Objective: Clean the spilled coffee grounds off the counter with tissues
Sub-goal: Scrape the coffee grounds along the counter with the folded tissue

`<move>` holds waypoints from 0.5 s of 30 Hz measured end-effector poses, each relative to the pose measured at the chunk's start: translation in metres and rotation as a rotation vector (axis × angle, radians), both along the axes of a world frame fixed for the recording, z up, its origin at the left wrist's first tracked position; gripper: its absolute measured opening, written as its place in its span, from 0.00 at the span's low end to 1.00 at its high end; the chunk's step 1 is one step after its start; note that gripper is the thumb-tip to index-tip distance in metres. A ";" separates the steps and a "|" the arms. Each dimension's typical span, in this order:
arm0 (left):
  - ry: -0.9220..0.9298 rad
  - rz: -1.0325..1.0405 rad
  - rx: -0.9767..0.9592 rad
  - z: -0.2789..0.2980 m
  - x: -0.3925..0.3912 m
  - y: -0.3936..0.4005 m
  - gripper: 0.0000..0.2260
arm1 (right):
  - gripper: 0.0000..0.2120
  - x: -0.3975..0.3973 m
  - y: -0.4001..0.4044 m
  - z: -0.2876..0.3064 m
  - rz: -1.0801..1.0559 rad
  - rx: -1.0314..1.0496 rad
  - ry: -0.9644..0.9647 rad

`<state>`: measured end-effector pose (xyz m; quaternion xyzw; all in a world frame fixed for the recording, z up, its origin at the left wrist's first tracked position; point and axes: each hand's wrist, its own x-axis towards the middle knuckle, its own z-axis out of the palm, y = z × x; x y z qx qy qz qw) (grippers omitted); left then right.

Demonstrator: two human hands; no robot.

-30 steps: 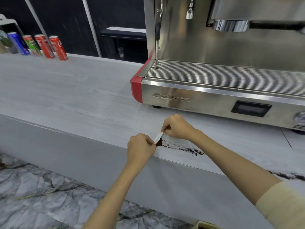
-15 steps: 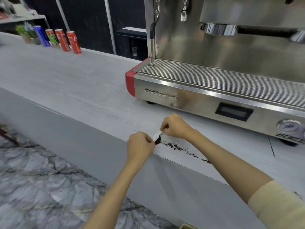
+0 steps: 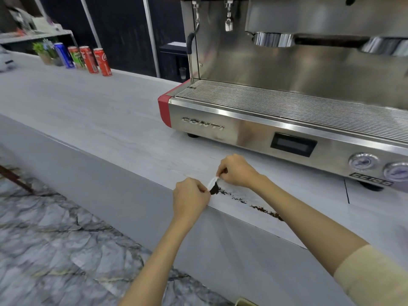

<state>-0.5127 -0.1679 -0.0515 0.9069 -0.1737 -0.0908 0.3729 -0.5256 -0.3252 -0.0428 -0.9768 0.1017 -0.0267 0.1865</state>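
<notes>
A small white tissue [image 3: 212,182] is stretched between my two hands at the front edge of the pale grey counter [image 3: 106,120]. My left hand [image 3: 190,198] pinches its near end and my right hand [image 3: 236,171] pinches its far end. A dark heap of coffee grounds [image 3: 214,191] lies against the tissue. From it a thin trail of grounds [image 3: 262,209] runs right along the counter edge and passes behind my right forearm.
A steel espresso machine [image 3: 287,120] with a red corner stands just behind my hands. Several drink cans [image 3: 97,60] and a small plant [image 3: 45,53] stand at the far left of the counter. Marble floor [image 3: 55,250] lies below the counter front.
Both hands keep their hold on the tissue with the grounds heaped at it. The camera has swung, so the machine and cans sit further right in view.
</notes>
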 end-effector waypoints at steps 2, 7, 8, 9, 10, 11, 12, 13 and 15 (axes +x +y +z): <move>0.000 -0.012 0.010 0.000 -0.004 -0.002 0.07 | 0.10 -0.007 -0.004 -0.001 0.002 0.003 0.001; 0.014 -0.079 0.043 0.002 -0.006 -0.004 0.07 | 0.09 -0.020 -0.015 0.009 0.033 0.019 0.074; 0.014 -0.094 0.049 0.003 -0.004 -0.003 0.07 | 0.08 -0.021 -0.018 0.013 0.043 0.032 0.099; 0.013 -0.106 0.049 0.005 -0.002 -0.001 0.07 | 0.08 -0.022 -0.020 0.018 0.048 0.047 0.117; 0.014 -0.114 0.045 0.007 0.001 0.000 0.06 | 0.08 -0.023 -0.022 0.023 0.052 0.059 0.128; 0.016 -0.121 0.043 0.010 0.005 0.001 0.06 | 0.07 -0.023 -0.022 0.027 0.058 0.067 0.139; 0.018 -0.132 0.046 0.013 0.009 0.002 0.06 | 0.07 -0.022 -0.022 0.032 0.065 0.075 0.154; 0.021 -0.146 0.052 0.015 0.014 0.002 0.06 | 0.07 -0.020 -0.021 0.036 0.076 0.076 0.175; 0.041 -0.173 0.067 0.020 0.024 0.004 0.06 | 0.07 -0.013 -0.017 0.043 0.097 0.061 0.237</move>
